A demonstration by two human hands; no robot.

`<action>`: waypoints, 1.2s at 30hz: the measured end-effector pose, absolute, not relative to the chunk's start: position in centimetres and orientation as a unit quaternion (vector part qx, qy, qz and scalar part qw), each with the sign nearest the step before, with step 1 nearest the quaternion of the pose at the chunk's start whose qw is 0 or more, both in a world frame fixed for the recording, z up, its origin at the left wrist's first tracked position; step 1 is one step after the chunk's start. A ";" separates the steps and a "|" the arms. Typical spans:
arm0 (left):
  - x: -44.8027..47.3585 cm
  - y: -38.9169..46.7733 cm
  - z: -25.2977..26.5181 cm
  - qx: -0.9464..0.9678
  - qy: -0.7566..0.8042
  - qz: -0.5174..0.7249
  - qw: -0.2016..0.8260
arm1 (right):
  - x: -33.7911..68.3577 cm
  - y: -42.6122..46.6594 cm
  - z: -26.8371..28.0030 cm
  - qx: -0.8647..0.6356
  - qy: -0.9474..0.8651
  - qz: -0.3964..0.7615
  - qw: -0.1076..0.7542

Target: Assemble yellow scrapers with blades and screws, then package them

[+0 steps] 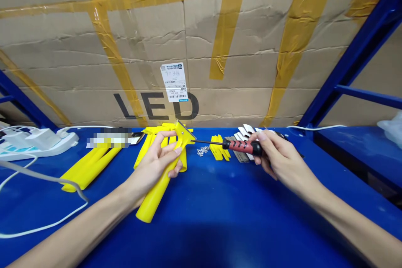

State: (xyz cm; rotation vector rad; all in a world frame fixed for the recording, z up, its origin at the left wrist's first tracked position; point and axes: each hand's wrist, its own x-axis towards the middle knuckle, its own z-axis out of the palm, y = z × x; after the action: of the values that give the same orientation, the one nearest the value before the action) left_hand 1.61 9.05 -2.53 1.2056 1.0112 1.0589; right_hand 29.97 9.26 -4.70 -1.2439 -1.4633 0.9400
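Observation:
My left hand (161,157) is wrapped round a yellow scraper (156,201), its head up and its handle slanting down toward me. A metal blade edge and a small screw show at the head. With my right hand (276,153) I grip the end of a red and black screwdriver (241,146). Its shaft points left and the tip is at the side of the scraper head; whether it touches cannot be made out. Behind lie small loose screws (202,151), short yellow plastic pieces (220,148) and flat blades in white sleeves (246,132).
More yellow handles (91,165) lie on the blue tabletop (201,226) at left. A white power strip (40,144) with trailing cables (47,228) is at far left. A large taped cardboard box (150,50) stands behind, between blue metal posts (351,54).

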 end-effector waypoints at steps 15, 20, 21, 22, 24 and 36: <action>1.5 9.0 -2.5 0.510 0.435 0.466 0.577 | 31.0 9.4 -4.2 -0.444 -0.644 0.406 0.472; 1.7 8.9 -2.4 0.515 0.426 0.454 0.589 | 30.9 9.3 -4.2 -0.507 -0.638 0.312 0.489; 1.7 8.9 -2.4 0.517 0.424 0.454 0.589 | 30.9 9.3 -4.2 -0.526 -0.627 0.305 0.488; 1.6 8.9 -2.3 0.521 0.422 0.456 0.585 | 30.9 9.3 -4.3 -0.528 -0.623 0.314 0.484; 1.5 9.0 -2.2 0.528 0.423 0.464 0.572 | 31.0 9.3 -4.3 -0.487 -0.639 0.358 0.475; 1.7 9.0 -2.5 0.522 0.432 0.462 0.572 | 31.4 9.2 -3.8 -0.428 -0.658 0.391 0.480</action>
State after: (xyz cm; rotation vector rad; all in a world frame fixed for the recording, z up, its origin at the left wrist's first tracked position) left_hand 1.66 8.98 -2.47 1.2236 1.0131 1.0841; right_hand 31.36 9.16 -3.83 -1.0442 -1.6055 0.9550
